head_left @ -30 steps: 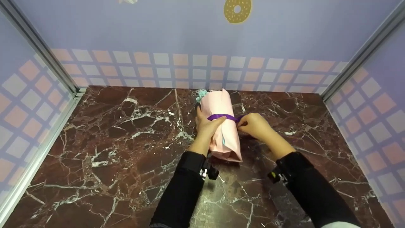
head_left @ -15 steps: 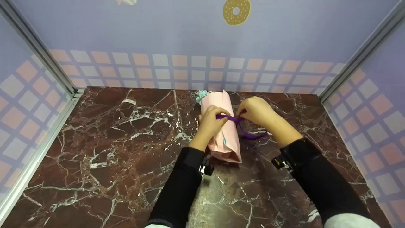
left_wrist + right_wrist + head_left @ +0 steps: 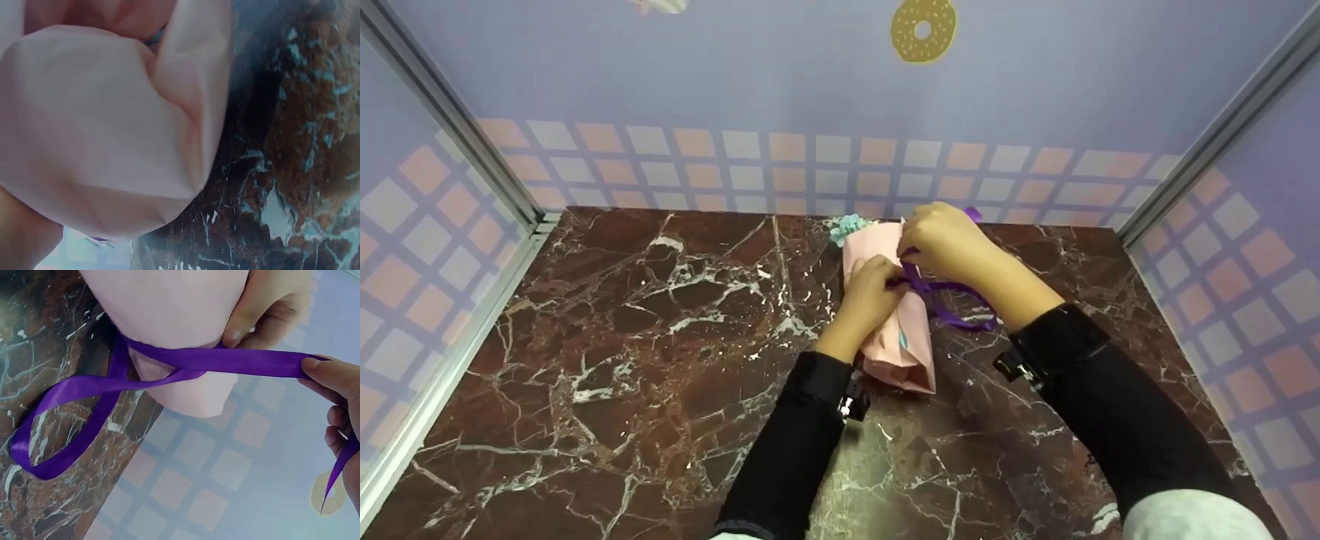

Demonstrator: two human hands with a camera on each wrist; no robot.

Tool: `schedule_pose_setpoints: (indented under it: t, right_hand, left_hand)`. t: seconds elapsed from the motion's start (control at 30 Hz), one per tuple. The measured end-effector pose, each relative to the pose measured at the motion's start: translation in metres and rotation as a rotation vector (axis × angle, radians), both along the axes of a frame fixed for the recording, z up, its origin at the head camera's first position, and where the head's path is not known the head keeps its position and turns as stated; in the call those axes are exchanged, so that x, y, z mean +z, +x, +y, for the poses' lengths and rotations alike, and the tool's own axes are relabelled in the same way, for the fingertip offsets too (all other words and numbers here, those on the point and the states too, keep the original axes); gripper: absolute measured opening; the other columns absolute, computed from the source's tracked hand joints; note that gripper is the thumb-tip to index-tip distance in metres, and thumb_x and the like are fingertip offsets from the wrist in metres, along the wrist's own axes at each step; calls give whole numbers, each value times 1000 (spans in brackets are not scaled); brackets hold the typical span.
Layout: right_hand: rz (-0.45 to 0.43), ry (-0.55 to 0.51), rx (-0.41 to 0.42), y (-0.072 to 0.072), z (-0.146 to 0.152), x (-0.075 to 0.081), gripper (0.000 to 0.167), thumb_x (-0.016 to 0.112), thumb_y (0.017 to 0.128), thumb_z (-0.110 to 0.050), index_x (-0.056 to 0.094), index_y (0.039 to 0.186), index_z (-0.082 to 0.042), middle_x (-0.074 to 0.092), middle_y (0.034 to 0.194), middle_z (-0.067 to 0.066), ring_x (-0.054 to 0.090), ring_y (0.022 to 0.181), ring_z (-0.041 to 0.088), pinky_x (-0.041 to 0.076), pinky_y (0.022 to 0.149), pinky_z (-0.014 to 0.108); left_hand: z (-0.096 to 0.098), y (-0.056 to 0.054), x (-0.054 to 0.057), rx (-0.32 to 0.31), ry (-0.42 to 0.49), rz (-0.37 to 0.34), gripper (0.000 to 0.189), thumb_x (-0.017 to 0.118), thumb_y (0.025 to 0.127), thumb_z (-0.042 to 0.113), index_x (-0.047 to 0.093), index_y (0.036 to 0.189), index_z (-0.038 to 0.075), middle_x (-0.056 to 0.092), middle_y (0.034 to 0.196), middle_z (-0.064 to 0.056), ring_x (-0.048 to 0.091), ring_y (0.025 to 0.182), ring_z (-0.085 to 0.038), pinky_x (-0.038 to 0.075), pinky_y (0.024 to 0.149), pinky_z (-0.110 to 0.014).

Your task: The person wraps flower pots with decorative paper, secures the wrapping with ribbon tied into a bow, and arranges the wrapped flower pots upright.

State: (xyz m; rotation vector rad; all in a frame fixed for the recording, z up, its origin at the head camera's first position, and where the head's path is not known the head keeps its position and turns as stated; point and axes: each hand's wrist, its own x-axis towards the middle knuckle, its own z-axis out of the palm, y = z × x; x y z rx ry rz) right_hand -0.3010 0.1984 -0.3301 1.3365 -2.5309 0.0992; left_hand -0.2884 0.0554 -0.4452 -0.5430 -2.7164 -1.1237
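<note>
A bundle in pale pink wrapping paper (image 3: 876,241) lies on the marble-patterned table, with light blue flowers (image 3: 849,228) showing at its far end. Purple ribbon (image 3: 242,362) goes round its middle, and a loose loop of it hangs to the right. My right hand (image 3: 949,238) pinches one length between thumb and finger, pulled taut above the paper, its tail trailing past the fingers. Against the wrap, my left hand (image 3: 871,294) pinches the ribbon near the crossing; its fingertips are partly hidden. The folded lower end of the paper (image 3: 101,124) fills much of the left wrist view.
Brown marble-patterned tabletop (image 3: 660,360) stretches around the bundle. A lilac back wall (image 3: 735,67) with pink and white squares stands just behind it, and side panels (image 3: 1260,300) close off both sides.
My right hand has risen and moved leftward over the bundle, drawing the ribbon along. My left hand has shifted from supporting the wrap's side to pinching the ribbon on top. A ribbon loop now shows.
</note>
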Motion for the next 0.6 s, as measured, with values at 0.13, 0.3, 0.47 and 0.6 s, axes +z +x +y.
schedule_pose_setpoints:
  t: [0.13,0.3,0.47,0.6]
  right_hand:
    - [35,-29,17,-1,-9,1,12,75,73,1,72,69,-10,64,69,4,53,71,28,42,68,43]
    - [78,-67,20,-2,-21,0,17,72,71,5,70,65,-11,60,66,3,48,68,25,36,64,41]
    - [148,-151,28,-2,-28,-3,12,73,75,2,74,71,-10,67,77,5,52,77,27,38,72,43]
    - [254,-379,5,-2,-23,-2,6,76,79,-2,76,82,-7,71,95,8,58,94,29,41,88,46]
  left_hand:
    - [2,0,0,-13,35,13,19,69,82,25,73,97,14,64,106,1,50,100,-23,38,90,-39]
    - [4,-1,-1,20,76,108,23,74,82,31,73,94,13,69,105,0,56,94,-24,41,86,-41]
    - [4,0,-5,130,48,134,19,74,85,29,73,83,10,69,99,-1,55,87,-28,45,78,-41]
    - [3,-1,-9,151,61,145,22,72,88,26,72,75,8,69,96,-2,56,86,-28,45,80,-42]
